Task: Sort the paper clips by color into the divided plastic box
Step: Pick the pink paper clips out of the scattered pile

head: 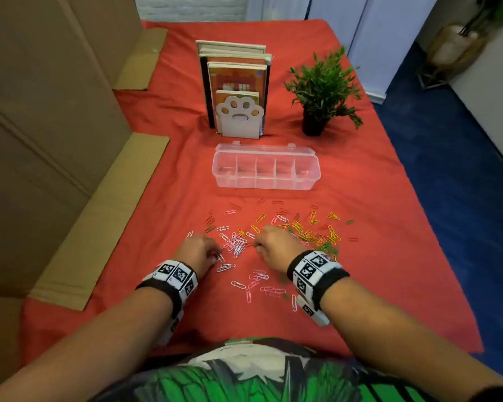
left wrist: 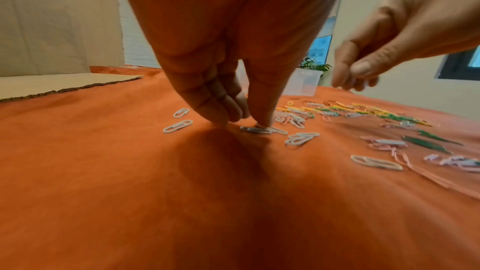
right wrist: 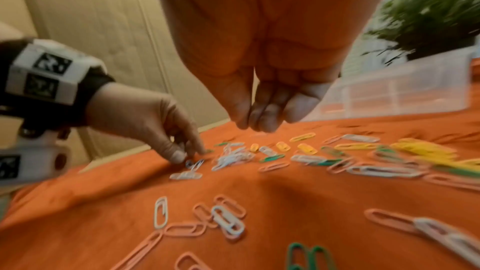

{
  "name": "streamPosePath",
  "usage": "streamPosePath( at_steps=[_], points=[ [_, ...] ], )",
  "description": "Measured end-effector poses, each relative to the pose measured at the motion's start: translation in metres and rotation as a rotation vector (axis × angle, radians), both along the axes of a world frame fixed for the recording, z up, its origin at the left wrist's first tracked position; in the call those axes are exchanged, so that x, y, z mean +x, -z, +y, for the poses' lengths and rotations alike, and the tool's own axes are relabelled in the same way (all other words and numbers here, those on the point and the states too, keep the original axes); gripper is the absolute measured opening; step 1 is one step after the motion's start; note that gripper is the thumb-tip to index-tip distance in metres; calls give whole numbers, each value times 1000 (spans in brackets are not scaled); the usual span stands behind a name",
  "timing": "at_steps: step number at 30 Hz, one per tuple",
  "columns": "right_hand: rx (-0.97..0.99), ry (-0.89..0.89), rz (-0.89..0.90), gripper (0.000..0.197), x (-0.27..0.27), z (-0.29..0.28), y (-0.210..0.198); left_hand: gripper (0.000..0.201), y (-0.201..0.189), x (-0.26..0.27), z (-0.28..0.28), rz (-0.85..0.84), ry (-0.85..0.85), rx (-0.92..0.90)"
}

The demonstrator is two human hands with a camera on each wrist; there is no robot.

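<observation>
Our left hand (left wrist: 233,98) pinches at a white clip (left wrist: 255,130) on the cloth (left wrist: 103,171); our right hand (right wrist: 259,110) hovers, fingers bunched, seemingly empty. The box (head: 266,169) sits far off. Tangled clips (head: 273,242) may lift together, mixing colors.

Matt red cloth (head: 360,175), faintly creased, under both hands. Smooth coated clips (head: 276,242), slight sheen, scattered around the fingers. Beyond the hands, clear glossy plastic box (head: 266,182) with thin see-through dividers. Further off, paper books (head: 235,74) behind a smooth white bookend (head: 240,118). Left of the left hand (head: 199,252), matt brown corrugated cardboard (head: 47,140), rough at the cut edge.
</observation>
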State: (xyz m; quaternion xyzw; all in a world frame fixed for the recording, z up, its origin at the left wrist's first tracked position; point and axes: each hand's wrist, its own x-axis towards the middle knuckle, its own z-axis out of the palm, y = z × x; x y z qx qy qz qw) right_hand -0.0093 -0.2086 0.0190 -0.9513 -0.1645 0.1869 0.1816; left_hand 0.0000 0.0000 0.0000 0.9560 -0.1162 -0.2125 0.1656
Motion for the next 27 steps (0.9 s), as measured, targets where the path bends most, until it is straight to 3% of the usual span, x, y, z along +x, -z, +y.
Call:
streamPosePath(
  at_steps=[8,14,19,22,27],
  points=[
    [-175,-187,-154,38,8,39,30,18,17,-5,6,-56,-36,-38],
    [-99,-37,-67,31,19,26,40,11,19,-1,8,-61,-101,-107],
    [185,340,144,18,29,8,30,18,23,10,19,-181,-335,-164],
    [576,644,421,18,29,3,28,24,22,19,27,-216,-445,-93],
    [1011,860,671,17,27,-2,18,25,23,34,32,-160,-432,-54]
  ],
)
